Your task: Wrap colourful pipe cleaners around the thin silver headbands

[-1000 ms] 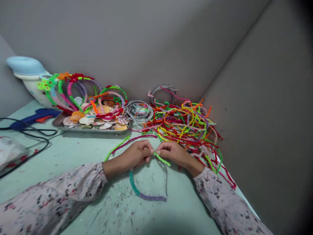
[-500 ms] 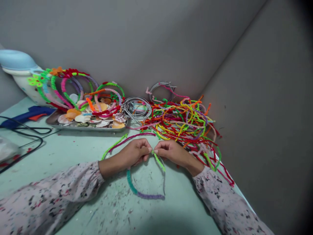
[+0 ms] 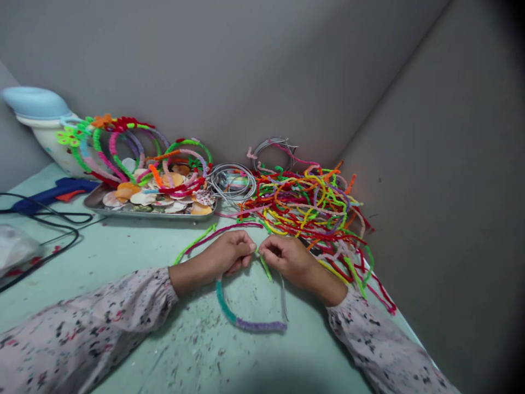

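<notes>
A wire headband (image 3: 262, 326) hangs below my hands, its lower part wrapped in teal and purple chenille stem and its right side bare grey wire. My left hand (image 3: 230, 253) is closed in a pinch at the top of the loop, its fingertips on a bright green chenille stem (image 3: 266, 269). Close beside it, my right hand (image 3: 289, 258) pinches at the same stem, whose loose end dangles between the hands. My fingers hide the exact grip. A green stem (image 3: 194, 244) and a magenta stem (image 3: 221, 229) lie behind my left wrist.
A tangled pile of coloured chenille stems (image 3: 311, 202) lies at the back right, beside coiled grey wire (image 3: 233, 183). Shells and wrapped headbands fill a metal tray (image 3: 156, 216). Left stand a blue glue gun (image 3: 53, 196), a black cable (image 3: 61, 216) and a blue-lidded container (image 3: 51, 139).
My right hand's fingertips have drawn slightly apart from my left hand's. The hanging headband has swung a little to the right, and the green end looks shorter. The view has shifted slightly.
</notes>
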`<state>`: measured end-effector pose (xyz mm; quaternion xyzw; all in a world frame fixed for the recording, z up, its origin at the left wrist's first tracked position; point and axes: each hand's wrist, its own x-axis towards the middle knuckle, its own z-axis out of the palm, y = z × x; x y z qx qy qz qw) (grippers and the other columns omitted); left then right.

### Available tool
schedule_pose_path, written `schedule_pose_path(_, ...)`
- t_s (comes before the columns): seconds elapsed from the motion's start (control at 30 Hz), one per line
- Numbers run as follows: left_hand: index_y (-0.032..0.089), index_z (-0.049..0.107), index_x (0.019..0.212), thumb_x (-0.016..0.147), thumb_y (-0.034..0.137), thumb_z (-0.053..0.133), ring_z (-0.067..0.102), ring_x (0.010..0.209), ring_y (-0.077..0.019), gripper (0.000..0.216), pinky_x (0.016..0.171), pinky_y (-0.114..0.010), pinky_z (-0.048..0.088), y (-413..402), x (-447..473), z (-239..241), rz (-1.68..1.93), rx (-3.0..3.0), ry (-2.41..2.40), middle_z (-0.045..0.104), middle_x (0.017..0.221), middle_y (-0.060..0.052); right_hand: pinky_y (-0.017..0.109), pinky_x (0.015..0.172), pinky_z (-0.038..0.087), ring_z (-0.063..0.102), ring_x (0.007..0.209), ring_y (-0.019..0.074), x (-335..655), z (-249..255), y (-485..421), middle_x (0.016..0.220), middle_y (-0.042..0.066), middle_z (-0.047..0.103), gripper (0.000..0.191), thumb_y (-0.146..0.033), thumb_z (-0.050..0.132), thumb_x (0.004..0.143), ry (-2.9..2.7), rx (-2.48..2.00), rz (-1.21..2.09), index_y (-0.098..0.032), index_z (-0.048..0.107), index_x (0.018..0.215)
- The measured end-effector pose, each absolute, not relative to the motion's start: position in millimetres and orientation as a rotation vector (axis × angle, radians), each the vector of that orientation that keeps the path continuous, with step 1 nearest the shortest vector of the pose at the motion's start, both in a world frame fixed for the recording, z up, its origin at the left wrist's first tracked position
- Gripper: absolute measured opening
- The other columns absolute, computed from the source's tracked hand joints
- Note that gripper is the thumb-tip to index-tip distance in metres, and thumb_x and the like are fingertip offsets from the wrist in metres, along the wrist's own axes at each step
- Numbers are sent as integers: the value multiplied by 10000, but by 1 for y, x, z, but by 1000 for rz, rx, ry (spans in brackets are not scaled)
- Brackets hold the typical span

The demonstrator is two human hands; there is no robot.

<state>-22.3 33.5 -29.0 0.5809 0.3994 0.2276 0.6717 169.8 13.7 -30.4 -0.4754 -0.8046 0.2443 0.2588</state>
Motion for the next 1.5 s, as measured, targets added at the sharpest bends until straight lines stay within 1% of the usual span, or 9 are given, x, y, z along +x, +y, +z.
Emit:
schedule_pose_path(0.17, 163, 501, 727, 838, 289, 501, 312, 345, -38, 167, 321, -166, 199, 31, -22, -25, 523, 1290, 884, 472, 518, 52, 249, 639, 397, 574, 685, 143, 167, -19, 8, 768, 45, 652, 116, -174, 525, 862, -2353, -1272, 369, -168, 638, 839)
schedule_pose_path(0.3, 167, 495, 717, 843, 302, 499, 321, 339, -44, 184, 312, -165, 182, 31, -22, -24, 488, 1287, 909, 462, 499, 53, 256, 666, 414, 599, 733, 156, 169, -14, 6, 814, 59, 670, 132, -198, 519, 880, -2393, -1246, 377, -174, 649, 874)
schedule_pose_path(0.57, 157, 508, 726, 830, 281, 504, 320, 356, -37, 161, 339, -161, 198, 31, -21, -23, 505, 1299, 905, 483, 527, 49, 239, 629, 387, 585, 697, 139, 168, -14, 5, 803, 44, 661, 70, -165, 563, 844, -2418, -1305, 311, -168, 633, 855)
schedule_pose_path(0.87, 163, 521, 742, 840, 314, 493, 309, 343, -47, 182, 310, -179, 199, 32, -22, -29, 513, 1343, 877, 490, 537, 47, 275, 576, 328, 581, 670, 162, 159, -11, -3, 765, 52, 634, 82, -184, 532, 872, -2580, -1363, -219, -154, 597, 831)
schedule_pose_path(1.0, 170, 513, 748, 836, 317, 500, 304, 339, -46, 172, 294, -177, 184, 31, -22, -29, 507, 1326, 880, 498, 548, 49, 286, 552, 313, 577, 645, 175, 157, -10, -7, 743, 52, 626, 84, -153, 524, 869, -2622, -1349, -313, -153, 598, 830)
schedule_pose_path(1.1, 169, 511, 746, 833, 307, 512, 307, 339, -43, 163, 298, -176, 185, 32, -22, -29, 519, 1302, 869, 480, 541, 53, 284, 566, 343, 591, 665, 182, 158, -9, -5, 756, 62, 644, 104, -160, 526, 872, -2576, -1351, -206, -146, 620, 830)
schedule_pose_path(1.23, 170, 491, 715, 835, 320, 529, 296, 329, -35, 196, 301, -179, 179, 34, -23, -29, 561, 1231, 867, 460, 542, 53, 266, 684, 425, 621, 762, 165, 171, -8, 9, 832, 43, 691, 155, -218, 526, 896, -2326, -1255, 333, -168, 671, 872)
schedule_pose_path(1.33, 176, 480, 728, 840, 329, 538, 276, 318, -30, 198, 292, -176, 171, 36, -25, -30, 615, 1128, 842, 484, 565, 47, 264, 679, 456, 621, 750, 157, 185, -13, 22, 821, 35, 691, 210, -276, 495, 913, -1975, -1294, 652, -171, 676, 921)
schedule_pose_path(1.5, 175, 483, 717, 848, 318, 537, 255, 307, -30, 201, 281, -170, 147, 37, -27, -29, 636, 1052, 803, 454, 517, 52, 303, 765, 492, 637, 873, 180, 193, -28, 27, 983, 64, 698, 210, -291, 605, 828, -1766, -1209, 964, -175, 674, 988)
